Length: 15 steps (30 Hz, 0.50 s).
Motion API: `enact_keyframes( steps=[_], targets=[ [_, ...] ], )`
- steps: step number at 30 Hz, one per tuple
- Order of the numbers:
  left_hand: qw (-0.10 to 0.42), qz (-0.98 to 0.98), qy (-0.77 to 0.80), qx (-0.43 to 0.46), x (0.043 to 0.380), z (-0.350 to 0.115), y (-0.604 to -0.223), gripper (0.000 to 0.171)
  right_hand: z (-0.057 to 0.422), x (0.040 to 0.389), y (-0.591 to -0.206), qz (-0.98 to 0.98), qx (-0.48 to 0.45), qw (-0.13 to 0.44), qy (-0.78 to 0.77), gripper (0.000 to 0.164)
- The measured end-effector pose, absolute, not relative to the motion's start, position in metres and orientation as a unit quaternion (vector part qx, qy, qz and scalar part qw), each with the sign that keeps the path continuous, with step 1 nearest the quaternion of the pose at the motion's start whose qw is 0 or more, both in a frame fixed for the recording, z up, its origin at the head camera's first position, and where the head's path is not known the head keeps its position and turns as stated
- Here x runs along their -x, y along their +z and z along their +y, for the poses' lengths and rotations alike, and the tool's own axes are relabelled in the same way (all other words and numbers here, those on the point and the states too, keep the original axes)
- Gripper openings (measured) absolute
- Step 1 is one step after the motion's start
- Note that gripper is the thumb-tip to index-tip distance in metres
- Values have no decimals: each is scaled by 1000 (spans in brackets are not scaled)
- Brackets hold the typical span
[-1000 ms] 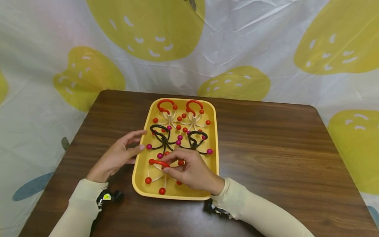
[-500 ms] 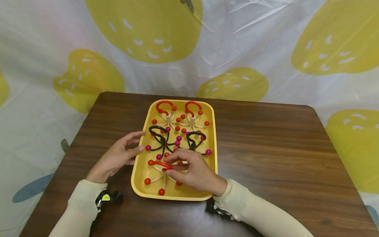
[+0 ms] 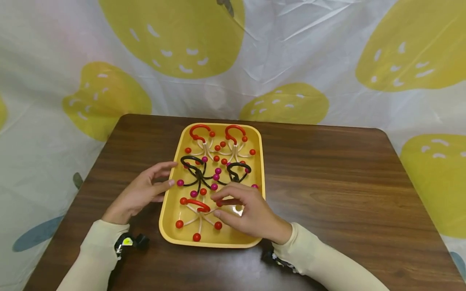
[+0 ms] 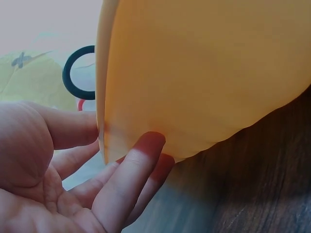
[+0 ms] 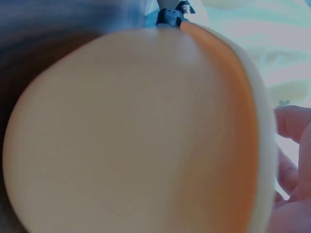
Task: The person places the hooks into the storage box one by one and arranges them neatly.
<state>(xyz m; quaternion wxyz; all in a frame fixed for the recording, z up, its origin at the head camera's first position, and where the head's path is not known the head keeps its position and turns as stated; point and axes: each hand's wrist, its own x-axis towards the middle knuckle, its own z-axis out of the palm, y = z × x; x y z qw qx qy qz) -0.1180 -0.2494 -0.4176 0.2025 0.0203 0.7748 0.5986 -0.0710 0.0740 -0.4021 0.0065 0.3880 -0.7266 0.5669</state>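
Observation:
A yellow tray [image 3: 165, 236] holds several claw massagers with ball-tipped legs. My right hand [image 3: 251, 208] hovers over the tray's front right, thumb and fingers apart with nothing between them. Just left of its fingertips, the front massager [image 3: 198, 204] stands on cream legs with red balls, its red curved handle on top. My left hand [image 3: 140, 194] touches the tray's left side; in the left wrist view its thumb [image 4: 75, 128] meets the rim while the fingers [image 4: 129, 182] rest against the outer wall. The right wrist view shows mostly the tray's outside [image 5: 131, 131].
Two black massagers with magenta balls, a left one [image 3: 198, 173] and a right one [image 3: 236, 167], stand mid-tray. Behind them are two red-handled ones, left [image 3: 200, 131] and right [image 3: 235, 131]. The brown table [image 3: 335, 182] meets a lemon-print curtain [image 3: 309, 48] at the back.
My right hand has let go of the front massager's red handle and moved to the right, its fingers parting. My left hand stays at the tray's side.

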Motion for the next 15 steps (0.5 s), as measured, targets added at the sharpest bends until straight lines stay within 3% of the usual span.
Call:
enact_keyframes(
  steps=[12, 15],
  targets=[
    [185, 790, 583, -44, 119, -255, -415, 61, 120, 79, -390, -786, -371, 82, 489, 21],
    [161, 821, 545, -61, 116, -255, -410, 63, 140, 85, -386, -816, -361, 114, 436, 20]
  ],
)
